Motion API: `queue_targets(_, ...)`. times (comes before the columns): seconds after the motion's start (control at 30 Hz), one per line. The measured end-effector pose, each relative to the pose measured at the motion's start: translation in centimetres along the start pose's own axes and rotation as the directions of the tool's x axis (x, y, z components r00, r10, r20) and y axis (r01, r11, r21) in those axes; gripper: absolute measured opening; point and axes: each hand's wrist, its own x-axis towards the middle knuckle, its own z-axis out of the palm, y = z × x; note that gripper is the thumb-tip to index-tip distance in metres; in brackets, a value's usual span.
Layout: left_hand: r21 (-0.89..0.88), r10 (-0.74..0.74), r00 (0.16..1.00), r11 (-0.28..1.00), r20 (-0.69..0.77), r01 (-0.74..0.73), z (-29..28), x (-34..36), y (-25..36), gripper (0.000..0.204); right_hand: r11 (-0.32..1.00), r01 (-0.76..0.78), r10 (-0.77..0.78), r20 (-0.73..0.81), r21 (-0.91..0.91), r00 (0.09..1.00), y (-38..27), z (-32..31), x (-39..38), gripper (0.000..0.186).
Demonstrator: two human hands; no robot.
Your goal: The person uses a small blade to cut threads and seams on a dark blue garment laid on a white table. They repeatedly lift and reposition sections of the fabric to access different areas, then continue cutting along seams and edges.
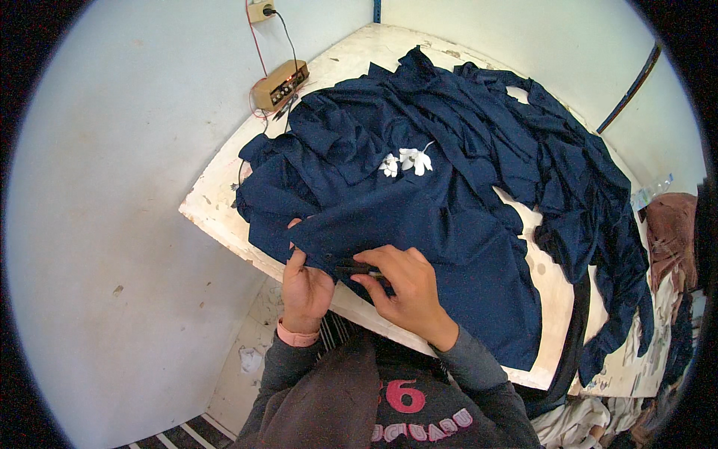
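A heap of dark navy garments (449, 172) covers a worn white table (217, 196). My left hand (305, 288) pinches the near edge of the front navy garment at the table's front edge. My right hand (404, 288) presses on the same edge and holds a small dark tool (355, 269) between fingers and thumb against the cloth. Small white flower-shaped pieces (407, 161) lie on the cloth in the middle of the heap.
A small wooden box with switches (280, 84) and red and black wires stands at the table's back left, below a wall socket (260, 10). Brown cloth (669, 224) and more fabric hang at the right. Pale walls close in left and behind.
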Motion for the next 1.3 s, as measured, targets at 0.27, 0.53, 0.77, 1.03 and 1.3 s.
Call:
queue_targets(0.27, -0.117, -0.096, 0.99, 0.987, 0.106, 0.108, -1.0, -0.1, -0.3, 0.033, 0.99, -0.043, 0.047, -0.022, 0.135, 0.999, -0.1, 1.2, 0.6, 0.022)
queue_targets(0.53, -0.23, -0.057, 0.945, 0.964, 0.322, 0.137, -2.1, 1.0, 0.1, 0.045, 0.985, -0.155, 0.156, -0.007, 0.069, 0.988, 0.3, -0.3, -0.5, 0.022)
queue_targets(0.77, -0.398, -0.067, 0.937, 0.893, 0.343, 0.209, -2.4, 1.4, 0.9, 0.046, 0.992, -0.061, 0.067, 0.05, -0.109, 0.997, 2.5, -1.2, -3.2, 0.024)
queue_targets(1.03, -0.378, -0.085, 0.935, 0.899, 0.344, 0.22, -2.4, 1.4, 1.0, 0.046, 0.979, 0.116, -0.097, 0.114, -0.167, 0.989, 2.4, 0.3, -3.8, 0.025)
queue_targets(1.3, -0.319, -0.063, 0.937, 0.931, 0.343, 0.18, -3.1, 1.9, 1.3, 0.046, 0.985, 0.105, -0.092, 0.101, -0.138, 0.991, 2.5, 0.2, -3.9, 0.021)
